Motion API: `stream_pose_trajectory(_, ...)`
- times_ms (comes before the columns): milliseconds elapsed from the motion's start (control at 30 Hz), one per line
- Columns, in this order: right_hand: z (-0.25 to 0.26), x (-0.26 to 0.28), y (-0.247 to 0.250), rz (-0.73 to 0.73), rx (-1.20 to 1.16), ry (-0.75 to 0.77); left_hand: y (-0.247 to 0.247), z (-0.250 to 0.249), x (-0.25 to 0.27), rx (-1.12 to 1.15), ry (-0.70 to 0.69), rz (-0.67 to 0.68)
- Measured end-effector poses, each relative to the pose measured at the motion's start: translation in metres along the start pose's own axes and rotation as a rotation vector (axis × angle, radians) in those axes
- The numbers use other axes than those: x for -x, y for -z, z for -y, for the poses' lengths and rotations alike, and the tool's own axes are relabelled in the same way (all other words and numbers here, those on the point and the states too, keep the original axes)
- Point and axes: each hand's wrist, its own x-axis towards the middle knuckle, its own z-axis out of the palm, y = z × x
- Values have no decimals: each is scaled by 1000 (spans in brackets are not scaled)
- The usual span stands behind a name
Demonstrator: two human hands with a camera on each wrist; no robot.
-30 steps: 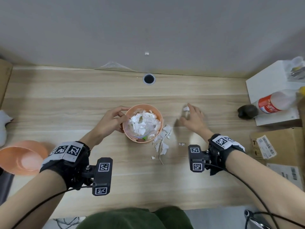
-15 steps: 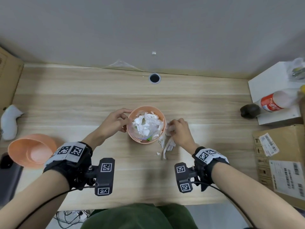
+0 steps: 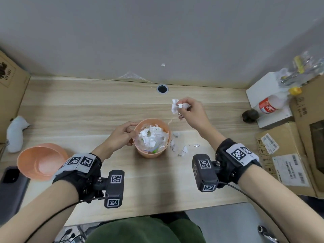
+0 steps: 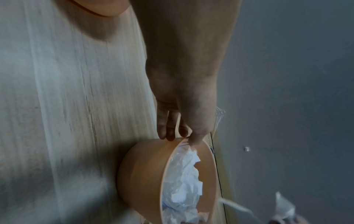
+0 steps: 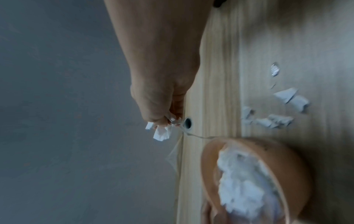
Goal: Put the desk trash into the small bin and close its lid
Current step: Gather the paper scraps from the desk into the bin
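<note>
The small orange bin (image 3: 150,153) stands mid-desk, heaped with white paper scraps and clear plastic. My left hand (image 3: 122,135) holds its left rim, thumb inside the edge (image 4: 193,141), fingers outside. My right hand (image 3: 188,109) is raised above and to the right of the bin (image 5: 283,169), pinching white paper scraps (image 3: 175,106) in its fingertips (image 5: 162,125). A thin strip trails from them down toward the bin rim. More torn paper scraps (image 3: 177,144) and a small foil bit (image 3: 196,145) lie on the desk right of the bin. The orange lid (image 3: 42,161) lies upturned at the left.
A white object (image 3: 15,133) and a dark phone (image 3: 12,186) lie at the left edge. Cardboard boxes (image 3: 287,155), a white box with a red-labelled bottle (image 3: 270,105) and a dark round object (image 3: 250,115) crowd the right side. A cable hole (image 3: 162,88) sits near the wall.
My right hand gathered scraps beside the bin, then lifted up and away to the right with a pinch of paper. My left hand stayed on the bin's rim.
</note>
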Motion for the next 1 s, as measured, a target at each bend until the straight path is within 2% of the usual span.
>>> stream_pose_trajectory(133, 45, 11, -14, -2, -24, 129, 1, 2, 4, 1, 2, 19)
stream_pose_trajectory(267, 45, 30, -45, 97, 58, 172, 4, 5, 9, 8, -9, 33)
stream_pose_trajectory(333, 31, 40, -63, 201, 162, 144, 7, 8, 10, 18, -11, 37)
stream_pose_trajectory(467, 12, 50, -82, 618, 398, 93, 14, 14, 12, 14, -21, 47)
stream_pose_trajectory(533, 16, 50, -79, 701, 440, 121, 16, 15, 13, 15, -24, 42)
stream_pose_trajectory(633, 27, 42, -65, 664, 306, 143, 19, 15, 14, 33, -27, 41)
stream_pose_trajectory(700, 30, 37, -57, 509, 189, 85, 21, 16, 15, 41, -28, 39)
stream_pose_trajectory(800, 24, 25, -50, 263, 259, 64, 23, 16, 16, 39, -33, 30)
stream_pose_trajectory(833, 22, 22, -51, 249, 289, 36, 24, 17, 17, 39, -34, 27)
stream_pose_trajectory(933, 13, 17, -63, 380, 340, -60, 26, 17, 19, 47, -26, 18)
stream_pose_trajectory(1000, 4, 12, -75, 393, 364, -100, 27, 17, 19, 49, -20, 14)
